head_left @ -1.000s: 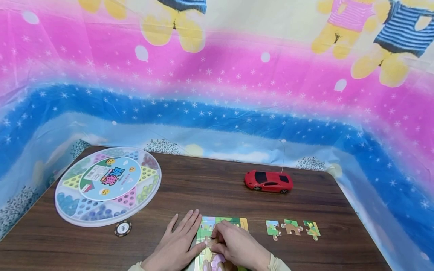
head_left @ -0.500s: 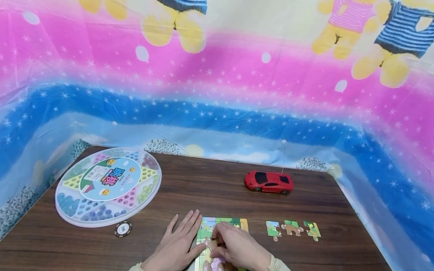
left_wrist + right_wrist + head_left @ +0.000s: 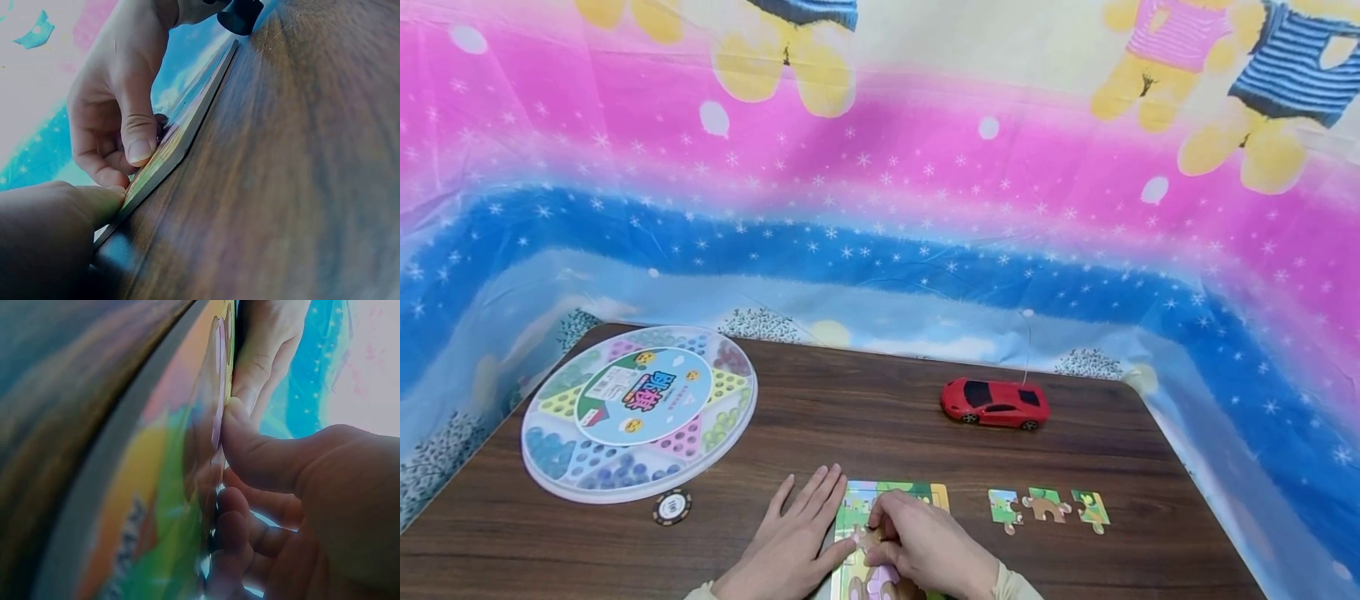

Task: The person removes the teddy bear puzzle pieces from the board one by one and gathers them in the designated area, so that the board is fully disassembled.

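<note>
Left hand (image 3: 790, 546) lies flat, fingers straight, on tabletop (image 3: 865, 417) w/ thumb at puzzle board (image 3: 887, 500) edge; right hand (image 3: 925, 546) pinches a puzzle piece (image 3: 867, 540) on board.

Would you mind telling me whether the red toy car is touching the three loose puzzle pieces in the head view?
No, the car stands farther back on the table, with bare wood between it and the pieces.

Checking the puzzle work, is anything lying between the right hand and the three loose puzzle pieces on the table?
Nothing visible: only bare wooden table lies between the right hand and the loose puzzle pieces.
</note>
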`<move>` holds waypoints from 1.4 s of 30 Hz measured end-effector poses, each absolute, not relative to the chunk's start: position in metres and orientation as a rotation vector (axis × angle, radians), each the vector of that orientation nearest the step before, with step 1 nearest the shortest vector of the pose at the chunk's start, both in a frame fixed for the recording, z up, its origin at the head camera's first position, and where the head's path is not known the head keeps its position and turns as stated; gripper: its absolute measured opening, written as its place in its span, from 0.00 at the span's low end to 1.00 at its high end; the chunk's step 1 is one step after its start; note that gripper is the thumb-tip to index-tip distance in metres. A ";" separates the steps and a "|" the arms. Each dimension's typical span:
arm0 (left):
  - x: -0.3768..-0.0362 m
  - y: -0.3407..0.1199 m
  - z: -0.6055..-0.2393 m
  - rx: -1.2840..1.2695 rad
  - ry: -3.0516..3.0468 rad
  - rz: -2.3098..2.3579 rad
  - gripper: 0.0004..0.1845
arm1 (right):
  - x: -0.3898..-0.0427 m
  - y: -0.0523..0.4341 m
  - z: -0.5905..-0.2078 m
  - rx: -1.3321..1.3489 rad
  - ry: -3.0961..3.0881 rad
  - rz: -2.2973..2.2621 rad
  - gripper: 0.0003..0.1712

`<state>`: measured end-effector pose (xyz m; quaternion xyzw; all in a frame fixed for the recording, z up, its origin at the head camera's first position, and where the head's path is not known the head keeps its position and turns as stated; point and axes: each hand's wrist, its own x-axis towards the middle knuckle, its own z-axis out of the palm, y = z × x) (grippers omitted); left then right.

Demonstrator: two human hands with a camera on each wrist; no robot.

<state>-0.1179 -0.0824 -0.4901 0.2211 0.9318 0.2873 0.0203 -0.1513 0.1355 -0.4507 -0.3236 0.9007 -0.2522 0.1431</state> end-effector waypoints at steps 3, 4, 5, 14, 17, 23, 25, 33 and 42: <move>-0.118 -0.082 -0.490 0.676 2.882 0.894 0.41 | -0.151 0.135 -0.451 -0.919 2.599 -0.727 0.12; -0.118 -0.082 -0.490 0.672 2.878 0.895 0.41 | -0.151 0.135 -0.451 -0.914 2.595 -0.731 0.12; -0.118 -0.082 -0.490 0.669 2.876 0.896 0.41 | -0.151 0.135 -0.451 -0.909 2.590 -0.735 0.11; -0.117 -0.082 -0.490 0.666 2.885 0.895 0.41 | -0.152 0.138 -0.450 -0.885 2.493 -0.806 0.17; -0.117 -0.082 -0.490 0.670 2.887 0.897 0.41 | -0.152 0.139 -0.451 -0.920 2.509 -0.801 0.18; -0.117 -0.082 -0.489 0.676 2.874 0.906 0.41 | -0.152 0.138 -0.453 -0.957 2.546 -0.775 0.17; -0.117 -0.083 -0.490 0.681 2.875 0.908 0.41 | -0.152 0.137 -0.453 -0.956 2.552 -0.763 0.17; -0.119 -0.085 -0.489 0.726 2.829 0.899 0.43 | -0.152 0.136 -0.452 -0.929 2.552 -0.748 0.16; -0.121 -0.092 -0.487 0.815 2.740 0.887 0.60 | -0.153 0.135 -0.451 -0.916 2.534 -0.770 0.15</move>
